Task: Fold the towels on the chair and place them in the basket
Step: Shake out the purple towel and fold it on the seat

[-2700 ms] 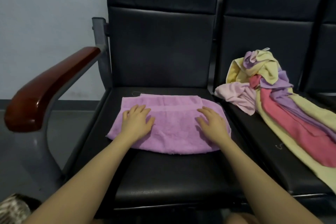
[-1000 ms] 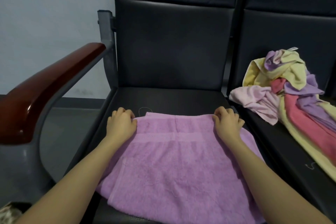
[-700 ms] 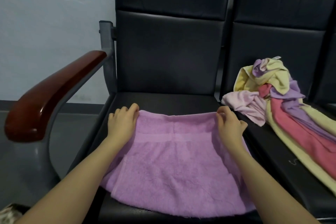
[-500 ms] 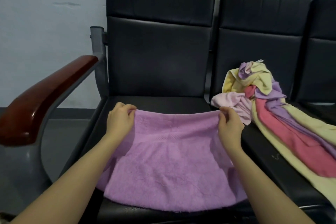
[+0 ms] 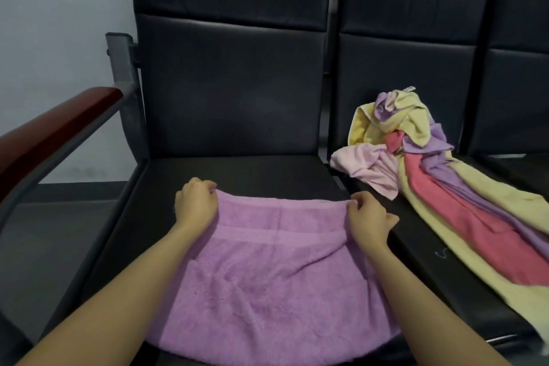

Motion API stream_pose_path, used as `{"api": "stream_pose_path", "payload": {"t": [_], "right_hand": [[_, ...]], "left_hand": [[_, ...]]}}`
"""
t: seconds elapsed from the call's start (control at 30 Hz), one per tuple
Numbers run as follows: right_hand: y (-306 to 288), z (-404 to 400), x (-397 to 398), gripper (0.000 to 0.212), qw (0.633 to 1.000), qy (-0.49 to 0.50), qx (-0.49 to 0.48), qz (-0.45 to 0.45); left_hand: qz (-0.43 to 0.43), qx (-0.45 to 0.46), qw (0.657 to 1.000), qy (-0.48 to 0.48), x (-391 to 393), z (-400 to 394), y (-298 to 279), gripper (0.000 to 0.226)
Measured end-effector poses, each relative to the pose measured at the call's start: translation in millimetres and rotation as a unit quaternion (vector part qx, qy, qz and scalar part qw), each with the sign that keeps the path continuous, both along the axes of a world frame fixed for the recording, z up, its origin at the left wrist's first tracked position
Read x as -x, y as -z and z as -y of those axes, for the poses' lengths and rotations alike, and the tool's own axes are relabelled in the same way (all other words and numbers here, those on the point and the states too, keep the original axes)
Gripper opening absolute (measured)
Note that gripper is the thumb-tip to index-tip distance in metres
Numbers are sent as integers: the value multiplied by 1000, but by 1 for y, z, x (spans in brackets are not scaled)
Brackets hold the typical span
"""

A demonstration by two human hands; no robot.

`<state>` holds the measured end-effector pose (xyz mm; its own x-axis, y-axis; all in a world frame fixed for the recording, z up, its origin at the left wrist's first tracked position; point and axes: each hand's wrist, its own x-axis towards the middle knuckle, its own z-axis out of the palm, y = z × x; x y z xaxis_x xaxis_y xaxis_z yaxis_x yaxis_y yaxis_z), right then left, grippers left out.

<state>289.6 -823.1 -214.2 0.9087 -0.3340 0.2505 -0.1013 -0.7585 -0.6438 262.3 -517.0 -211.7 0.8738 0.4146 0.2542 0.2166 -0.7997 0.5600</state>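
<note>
Currently mid-fold: purple towel (image 5: 276,285) lies spread on the seat of the left chair (image 5: 231,92), lower centre of frame, near edge hanging toward the camera. Left hand (image 5: 194,206) pinches the far left corner, grip closed on the cloth; right hand (image 5: 367,218) pinches the far right corner the same way, fingers curled over the hem. Far edge looks slightly raised and taut between them.

To do this well, I'd judge: keep both corners level, carry the far edge toward the near edge, match hems before letting go, then smooth flat. Uneven pull would skew the fold, and the overhanging part could slide off the seat.

Right of frame, a pile of unfolded towels (image 5: 421,175) in yellow, pink, red and lilac sprawls on the next seat.

Containers: no basket in view, so contents can't be told.
</note>
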Motion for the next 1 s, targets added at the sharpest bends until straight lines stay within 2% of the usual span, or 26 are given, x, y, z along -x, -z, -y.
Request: {"api": "stream_pose_path", "payload": {"t": [0.13,0.27,0.47,0.67,0.87,0.93,1.0], "right_hand": [[14,-3,-5,18,999,1,26,-44],[17,-5,-7,13,997,-10,54,-55],[20,-6,2,10,998,-36,45,-4],[15,-10,18,21,998,-64,17,4],[-19,-17,44,11,977,-56,-1,207],[-25,-17,51,7,979,-100,15,175],[-22,-17,57,8,983,-168,52,48]], "left_hand": [[-21,-52,998,7,-3,-6,14,22],[-41,-78,996,11,-7,-10,15,31],[-55,-117,992,2,-1,-8,12,27],[64,-41,997,-3,31,-12,-5,21],[173,74,982,-28,61,-11,-39,16],[178,88,980,-27,68,-11,-42,15],[161,82,983,-21,74,-9,-39,16]]}}
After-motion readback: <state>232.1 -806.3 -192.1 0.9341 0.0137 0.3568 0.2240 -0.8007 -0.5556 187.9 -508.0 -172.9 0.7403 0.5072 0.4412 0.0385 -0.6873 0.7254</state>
